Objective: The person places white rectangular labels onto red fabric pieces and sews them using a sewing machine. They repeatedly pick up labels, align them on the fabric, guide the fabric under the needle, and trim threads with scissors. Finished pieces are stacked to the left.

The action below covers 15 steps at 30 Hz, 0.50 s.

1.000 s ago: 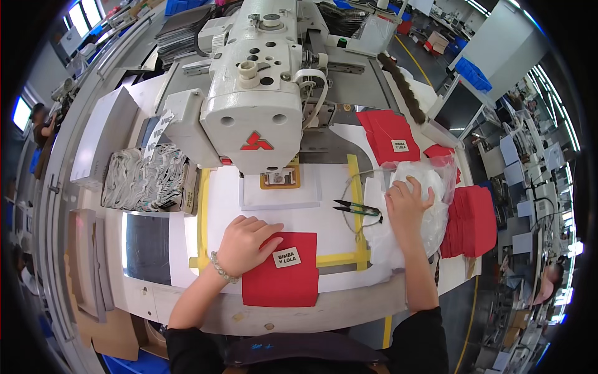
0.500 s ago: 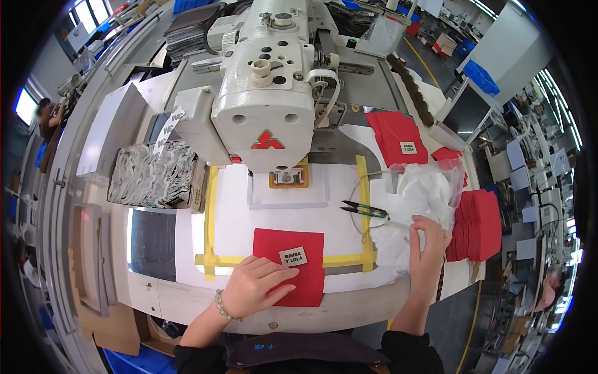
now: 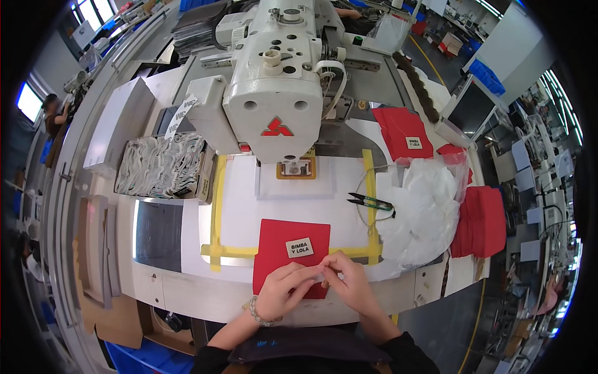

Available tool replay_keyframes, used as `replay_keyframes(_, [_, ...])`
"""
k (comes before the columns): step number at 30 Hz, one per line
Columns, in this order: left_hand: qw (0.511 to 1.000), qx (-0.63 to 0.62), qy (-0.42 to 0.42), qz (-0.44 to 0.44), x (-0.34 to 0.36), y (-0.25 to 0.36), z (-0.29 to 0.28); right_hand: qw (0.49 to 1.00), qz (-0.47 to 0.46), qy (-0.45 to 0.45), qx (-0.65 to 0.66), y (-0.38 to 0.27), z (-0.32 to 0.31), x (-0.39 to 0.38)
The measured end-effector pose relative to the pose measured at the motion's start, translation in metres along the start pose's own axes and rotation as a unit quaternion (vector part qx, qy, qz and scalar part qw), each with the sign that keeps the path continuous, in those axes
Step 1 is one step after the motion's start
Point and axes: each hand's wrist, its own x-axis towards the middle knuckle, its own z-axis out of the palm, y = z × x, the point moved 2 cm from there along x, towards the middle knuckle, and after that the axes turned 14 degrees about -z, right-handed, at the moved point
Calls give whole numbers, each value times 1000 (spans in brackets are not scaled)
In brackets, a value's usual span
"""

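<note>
Under and beyond the left hand (image 3: 279, 297) lies a flat red rectangular fabric panel (image 3: 274, 240); the right hand (image 3: 350, 284) has moved in from the crumpled white sheets (image 3: 430, 209) on its right, placing both at the panel. Fingertips meet; any grip cannot be determined.

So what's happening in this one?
A person sits or stands at a large white sewing machine. Their left hand and right hand meet at the fingertips over the near part of a red fabric piece; whether they pinch something small is hard to tell. A pale label shows on the piece. Dark snips lie untouched to the right.
</note>
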Motion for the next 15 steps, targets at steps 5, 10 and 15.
replay_keyframes(5, [998, -15, 20, -51, 2, -4, -6, 993, 27, 6, 114, 2, 6, 6])
replay_keyframes(10, [981, -153, 16, -120, -1, -7, -7, 964, 66, 19, 256, 3, 9, 7])
replay_keyframes(15, [966, -215, 20, -145, -3, -6, -7, 940, 79, 9, 331, 18, 10, 3])
